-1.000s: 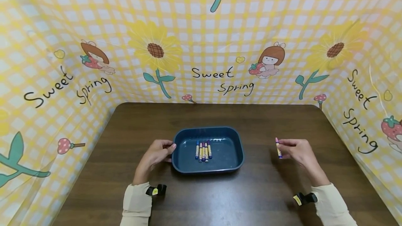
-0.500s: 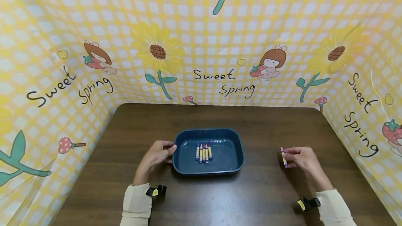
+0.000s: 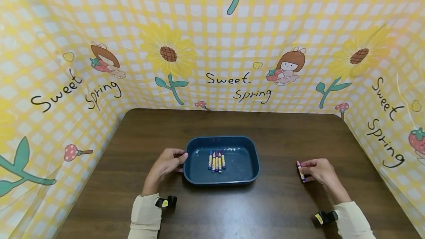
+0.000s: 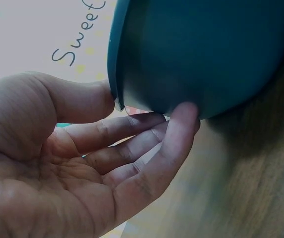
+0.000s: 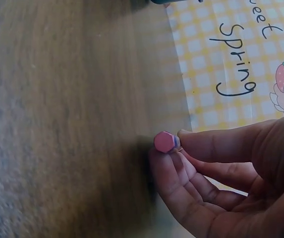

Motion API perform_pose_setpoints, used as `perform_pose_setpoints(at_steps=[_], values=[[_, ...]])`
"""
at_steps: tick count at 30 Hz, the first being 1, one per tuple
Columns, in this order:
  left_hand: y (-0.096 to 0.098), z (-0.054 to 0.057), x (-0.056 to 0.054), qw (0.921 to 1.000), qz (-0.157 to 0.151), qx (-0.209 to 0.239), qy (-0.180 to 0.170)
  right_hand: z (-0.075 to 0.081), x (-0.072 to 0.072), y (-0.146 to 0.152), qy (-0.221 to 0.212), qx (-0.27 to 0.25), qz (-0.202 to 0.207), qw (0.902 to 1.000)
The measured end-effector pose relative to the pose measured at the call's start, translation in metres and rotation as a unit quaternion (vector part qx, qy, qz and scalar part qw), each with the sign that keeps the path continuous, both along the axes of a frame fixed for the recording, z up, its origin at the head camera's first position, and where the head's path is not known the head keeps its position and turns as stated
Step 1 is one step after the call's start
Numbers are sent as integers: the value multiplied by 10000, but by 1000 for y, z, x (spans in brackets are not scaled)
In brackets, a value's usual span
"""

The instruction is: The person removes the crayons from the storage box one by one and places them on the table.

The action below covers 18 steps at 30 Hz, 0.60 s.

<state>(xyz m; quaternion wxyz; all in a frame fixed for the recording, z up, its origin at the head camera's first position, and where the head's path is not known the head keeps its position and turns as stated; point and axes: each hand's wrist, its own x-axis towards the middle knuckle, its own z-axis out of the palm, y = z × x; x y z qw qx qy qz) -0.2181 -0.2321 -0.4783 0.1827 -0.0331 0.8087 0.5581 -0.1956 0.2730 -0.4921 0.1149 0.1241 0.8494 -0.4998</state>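
A dark blue rectangular tray (image 3: pixel 241 165) sits mid-table in the head view, with several crayons (image 3: pixel 217 162) side by side on its floor. My left hand (image 3: pixel 167 163) grips the tray's left end. In the left wrist view its thumb is at the rim and its fingers (image 4: pixel 176 134) curl under against the outer wall. Over to the right, apart from the tray, my right hand (image 3: pixel 322 174) pinches a pink crayon (image 3: pixel 301 172) between thumb and fingers, low over the table. The right wrist view looks onto the pink end (image 5: pixel 164 142) of that crayon.
The brown wooden table (image 3: pixel 219 213) has a yellow checked cloth (image 3: pixel 186 91) with printed flowers standing behind it and along both sides. Small black wrist cameras (image 3: pixel 326 217) are strapped by the pale sleeves (image 3: pixel 353 220).
My right hand has moved slightly right and toward me, lower to the table, with the pink crayon pinched throughout. The left hand keeps its grip on the tray; the head view has shifted slightly.
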Motion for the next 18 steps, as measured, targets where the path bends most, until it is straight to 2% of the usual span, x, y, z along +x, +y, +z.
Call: perform_pose_setpoints(at_steps=[7,13,18], values=[[0,-2,0,10000,37,30,0,-2,1,-2,50,207,3,9998],[1,-1,-1,10000,64,29,-24,0,1,-6,155,745,21,9971],[1,0,0,10000,28,54,-39,-1,2,-10,207,968,24,9951]])
